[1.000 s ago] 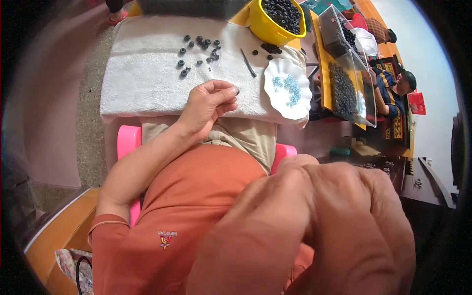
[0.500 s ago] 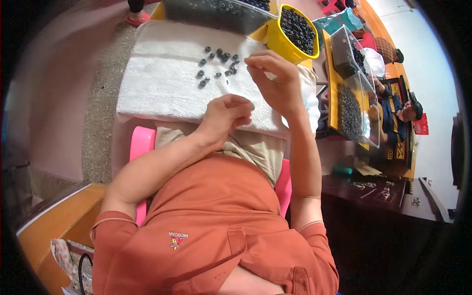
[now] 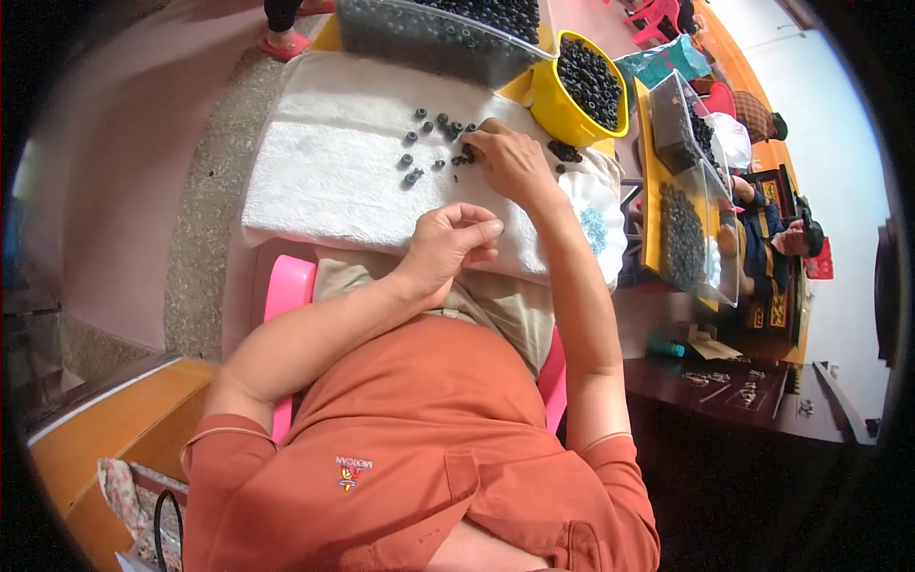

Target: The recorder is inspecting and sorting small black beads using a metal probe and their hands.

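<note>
Several small black ring-shaped parts (image 3: 407, 161) lie scattered on a white towel (image 3: 324, 162) in front of me. My right hand (image 3: 517, 164) reaches over the right side of this scatter, its thumb and fingertips closed down among the parts. Whatever those fingertips pinch is hidden. Nearer my body, my left hand (image 3: 450, 246) hovers low by the towel's front edge, with thumb and forefinger pressed together. Anything in that pinch is too small to name. Beyond my right wrist sits another small cluster of black parts (image 3: 564, 152), beside a patch of tiny light-blue pieces (image 3: 593, 230).
A yellow bucket (image 3: 553, 103) full of black parts stands at the far right of the towel. Behind the towel is a large clear bin (image 3: 419, 46) of them. More clear bins (image 3: 713, 217) stand on the right, where another person (image 3: 767, 234) sits.
My right hand has gone from hovering above the towel down to the scattered parts. The cluster and blue pieces beside it show more now. My left hand keeps its pinch.
</note>
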The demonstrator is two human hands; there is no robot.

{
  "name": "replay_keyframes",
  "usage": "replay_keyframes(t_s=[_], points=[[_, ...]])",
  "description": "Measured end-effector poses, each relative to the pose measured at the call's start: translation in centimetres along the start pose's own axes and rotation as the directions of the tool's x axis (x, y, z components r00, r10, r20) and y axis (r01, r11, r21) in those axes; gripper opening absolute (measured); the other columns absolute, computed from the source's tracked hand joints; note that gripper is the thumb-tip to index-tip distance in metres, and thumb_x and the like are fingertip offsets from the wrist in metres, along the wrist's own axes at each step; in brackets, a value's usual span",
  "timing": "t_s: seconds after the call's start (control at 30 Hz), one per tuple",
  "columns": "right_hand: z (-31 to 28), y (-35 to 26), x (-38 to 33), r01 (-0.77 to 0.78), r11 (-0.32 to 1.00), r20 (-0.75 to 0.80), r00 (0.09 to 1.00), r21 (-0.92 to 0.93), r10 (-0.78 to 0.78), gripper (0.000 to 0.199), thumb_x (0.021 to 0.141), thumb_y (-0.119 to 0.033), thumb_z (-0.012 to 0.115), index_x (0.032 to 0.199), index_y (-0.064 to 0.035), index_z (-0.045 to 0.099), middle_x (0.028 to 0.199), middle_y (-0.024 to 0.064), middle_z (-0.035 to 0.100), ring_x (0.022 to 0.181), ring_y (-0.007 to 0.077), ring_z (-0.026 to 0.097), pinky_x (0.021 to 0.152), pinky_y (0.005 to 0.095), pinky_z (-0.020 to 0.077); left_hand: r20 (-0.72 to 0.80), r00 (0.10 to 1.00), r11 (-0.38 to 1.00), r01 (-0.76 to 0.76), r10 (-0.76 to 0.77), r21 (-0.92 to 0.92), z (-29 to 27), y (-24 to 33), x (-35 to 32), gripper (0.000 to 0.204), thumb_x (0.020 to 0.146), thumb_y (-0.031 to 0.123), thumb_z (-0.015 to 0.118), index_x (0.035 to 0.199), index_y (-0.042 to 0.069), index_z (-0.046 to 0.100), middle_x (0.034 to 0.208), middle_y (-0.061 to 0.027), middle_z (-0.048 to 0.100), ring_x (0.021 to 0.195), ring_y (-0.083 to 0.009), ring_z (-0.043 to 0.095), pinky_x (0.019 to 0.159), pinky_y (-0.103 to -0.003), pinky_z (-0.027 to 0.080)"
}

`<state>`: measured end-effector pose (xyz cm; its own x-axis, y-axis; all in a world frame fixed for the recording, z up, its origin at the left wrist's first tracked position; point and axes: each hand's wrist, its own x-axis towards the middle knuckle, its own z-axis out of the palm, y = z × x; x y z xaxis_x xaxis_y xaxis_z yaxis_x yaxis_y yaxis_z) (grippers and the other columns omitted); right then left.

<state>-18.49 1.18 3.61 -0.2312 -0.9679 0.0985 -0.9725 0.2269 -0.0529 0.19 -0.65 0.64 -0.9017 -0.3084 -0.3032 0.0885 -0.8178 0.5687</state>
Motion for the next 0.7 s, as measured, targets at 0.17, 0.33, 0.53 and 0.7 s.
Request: replay_keyframes(t_s=[0.17, 0.33, 0.53, 0.7], points=[[0.42, 0.42, 0.07, -0.007, 0.999, -0.024, 1.0, 0.039, 0.008, 0.025, 0.079, -0.006, 0.06, 0.103, -0.0077, 0.068, 0.098, 0.013, 0.064, 0.091, 0.0347, 0.063, 0.079, 0.0429, 0.05, -0.004, 1.0, 1.0, -0.012, 0.012, 0.003, -0.06, -0.11, 0.06, 0.009, 0.09, 0.007, 0.068, 0.097, 0.004, 0.063, 0.087, -0.0029, 0.065, 0.075, -0.01, 0.063, 0.068, -0.024, 0.057], [0.18, 0.49, -0.54, -0.038, 0.993, -0.051, 0.998, 0.111, 0.044, 0.021, 0.076, -0.008, 0.063, 0.096, -0.0062, 0.069, 0.098, 0.014, 0.064, 0.092, 0.0342, 0.063, 0.079, 0.0407, 0.0499, -0.004, 1.0, 1.0, -0.016, 0.016, 0.007, -0.07, -0.02, 0.06, 0.008, 0.09, 0.006, 0.068, 0.096, 0.004, 0.063, 0.086, -0.0026, 0.064, 0.075, -0.0097, 0.063, 0.068, -0.024, 0.057], [0.41, 0.61, -0.56, -0.133, 0.96, -0.025, 0.989, 0.247, 0.144, 0.018, 0.074, -0.015, 0.064, 0.087, -0.0043, 0.07, 0.09, 0.0168, 0.07, 0.084, 0.0371, 0.067, 0.078, 0.0427, 0.053, -0.02, 1.0, 1.0, -0.008, 0.008, 0.013, 0.02, 0.14, 0.04, 0.007, 0.089, 0.006, 0.068, 0.095, 0.004, 0.064, 0.085, -0.0021, 0.064, 0.074, -0.0096, 0.063, 0.068, -0.024, 0.057], [0.3, 0.36, -0.65, -0.139, 0.903, -0.033, 0.985, 0.405, 0.167, 0.014, 0.07, -0.012, 0.066, 0.08, -0.0038, 0.071, 0.078, 0.0172, 0.069, 0.074, 0.0344, 0.068, 0.069, 0.0395, 0.0534, -0.028, 0.999, 1.0, -0.018, 0.018, -0.001, 0.02, 0.14, 0.08, 0.007, 0.089, 0.006, 0.068, 0.095, 0.005, 0.064, 0.084, -0.0017, 0.064, 0.073, -0.0096, 0.063, 0.068, -0.024, 0.057]])
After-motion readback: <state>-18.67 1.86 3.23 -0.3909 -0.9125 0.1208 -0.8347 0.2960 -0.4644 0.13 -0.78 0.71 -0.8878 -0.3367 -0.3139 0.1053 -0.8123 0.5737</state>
